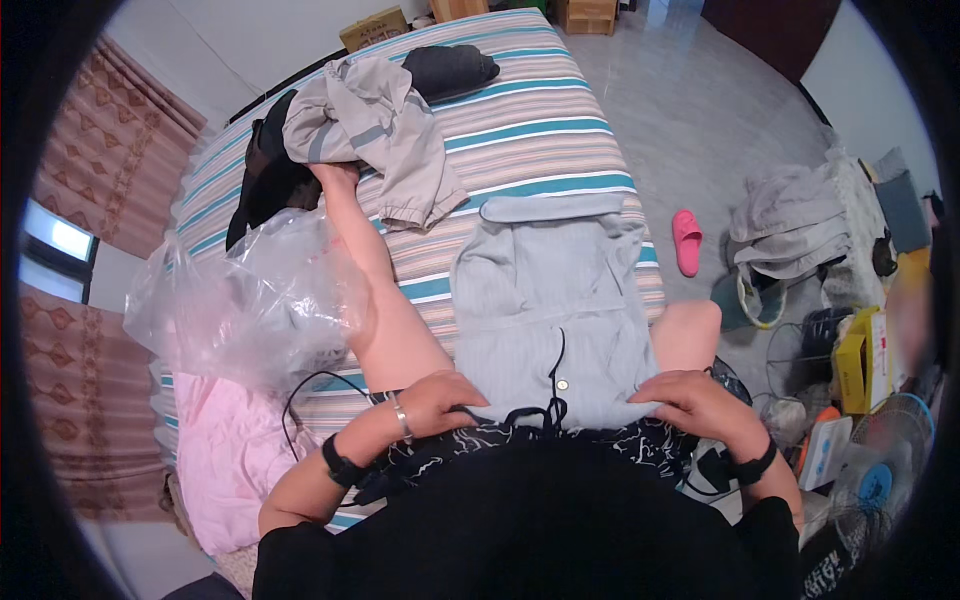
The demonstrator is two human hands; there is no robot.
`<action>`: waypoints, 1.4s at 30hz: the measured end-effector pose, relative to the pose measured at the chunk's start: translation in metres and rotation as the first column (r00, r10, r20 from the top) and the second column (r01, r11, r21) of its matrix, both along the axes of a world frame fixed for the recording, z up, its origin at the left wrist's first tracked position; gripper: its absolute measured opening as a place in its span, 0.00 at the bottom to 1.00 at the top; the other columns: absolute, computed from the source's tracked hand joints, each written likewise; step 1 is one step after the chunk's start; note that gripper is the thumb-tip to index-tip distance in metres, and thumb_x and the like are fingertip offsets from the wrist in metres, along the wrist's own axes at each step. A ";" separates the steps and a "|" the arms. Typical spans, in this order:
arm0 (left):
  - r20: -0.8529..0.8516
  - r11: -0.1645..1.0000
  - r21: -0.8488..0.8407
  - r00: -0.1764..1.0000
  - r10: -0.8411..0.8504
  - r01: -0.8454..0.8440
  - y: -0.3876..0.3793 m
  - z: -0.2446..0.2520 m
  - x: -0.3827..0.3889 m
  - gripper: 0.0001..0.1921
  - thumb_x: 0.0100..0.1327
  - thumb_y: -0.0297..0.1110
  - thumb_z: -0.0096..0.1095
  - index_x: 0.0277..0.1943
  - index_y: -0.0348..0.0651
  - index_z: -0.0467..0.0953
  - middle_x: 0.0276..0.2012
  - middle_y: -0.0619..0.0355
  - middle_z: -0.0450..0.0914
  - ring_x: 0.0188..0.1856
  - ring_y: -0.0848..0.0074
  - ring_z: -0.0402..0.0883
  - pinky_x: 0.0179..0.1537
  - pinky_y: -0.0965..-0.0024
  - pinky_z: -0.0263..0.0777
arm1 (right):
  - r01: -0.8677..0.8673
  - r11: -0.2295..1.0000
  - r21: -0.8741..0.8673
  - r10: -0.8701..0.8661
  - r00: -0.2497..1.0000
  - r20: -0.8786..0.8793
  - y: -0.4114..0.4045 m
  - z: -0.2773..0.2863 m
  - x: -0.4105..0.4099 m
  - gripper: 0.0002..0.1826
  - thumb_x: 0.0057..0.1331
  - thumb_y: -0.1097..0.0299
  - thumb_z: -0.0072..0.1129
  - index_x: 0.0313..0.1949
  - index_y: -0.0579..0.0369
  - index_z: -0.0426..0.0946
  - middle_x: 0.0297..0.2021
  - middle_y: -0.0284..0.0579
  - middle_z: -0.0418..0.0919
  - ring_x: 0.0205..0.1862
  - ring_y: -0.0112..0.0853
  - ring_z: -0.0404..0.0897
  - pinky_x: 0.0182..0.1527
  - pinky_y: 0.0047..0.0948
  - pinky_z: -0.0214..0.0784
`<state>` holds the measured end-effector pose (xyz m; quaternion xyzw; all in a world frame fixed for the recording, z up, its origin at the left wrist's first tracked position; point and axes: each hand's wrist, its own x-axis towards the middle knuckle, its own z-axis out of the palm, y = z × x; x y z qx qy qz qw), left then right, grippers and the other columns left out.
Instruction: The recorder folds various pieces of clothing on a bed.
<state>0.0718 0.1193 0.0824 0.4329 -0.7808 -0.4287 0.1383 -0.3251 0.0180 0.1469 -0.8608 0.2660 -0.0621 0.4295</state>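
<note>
A light grey-blue shirt [551,277] lies folded flat on the bed between my legs, its collar end pointing away from me. Its near edge reaches my lap, and a button shows close to that edge. My left hand [439,401] pinches the near left corner between thumb and fingers. At the near right corner, my right hand [690,405] grips the cloth the same way. A black drawstring [556,360] from my patterned shorts [637,450] lies over the shirt's near edge.
The striped bed [532,142] bears a beige jacket [367,127], a dark rolled bundle [450,71], a clear plastic bag [255,292] and pink cloth [225,457]. On the floor at right are a pink slipper [686,244], a bucket [757,300] and a fan [885,465].
</note>
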 end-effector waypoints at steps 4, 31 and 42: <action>-0.066 0.976 0.212 0.996 0.059 -0.044 -0.029 0.031 0.018 0.15 0.57 0.28 0.67 0.47 0.39 0.78 0.42 0.57 0.81 0.46 0.71 0.78 0.49 0.69 0.70 | 0.082 0.983 0.166 -0.077 0.996 -0.040 -0.027 0.017 -0.002 0.16 0.58 0.71 0.60 0.48 0.54 0.77 0.39 0.48 0.81 0.41 0.38 0.81 0.45 0.33 0.71; -0.112 0.321 0.637 0.328 0.938 -0.701 -0.194 -0.105 -0.015 0.46 0.53 0.47 0.72 0.67 0.33 0.54 0.56 0.42 0.71 0.57 0.61 0.73 0.54 0.62 0.70 | 0.619 0.395 0.679 -0.831 0.556 -0.025 -0.190 -0.179 0.054 0.42 0.57 0.53 0.66 0.62 0.65 0.58 0.52 0.55 0.73 0.49 0.39 0.77 0.51 0.36 0.71; -0.334 0.388 0.921 0.435 0.836 -0.039 -0.178 -0.079 0.010 0.27 0.59 0.35 0.66 0.59 0.35 0.67 0.52 0.46 0.77 0.49 0.61 0.80 0.54 0.57 0.74 | 0.247 0.347 0.905 -0.651 0.758 0.043 -0.182 -0.108 0.059 0.29 0.58 0.62 0.64 0.56 0.65 0.69 0.50 0.50 0.77 0.48 0.35 0.79 0.52 0.34 0.72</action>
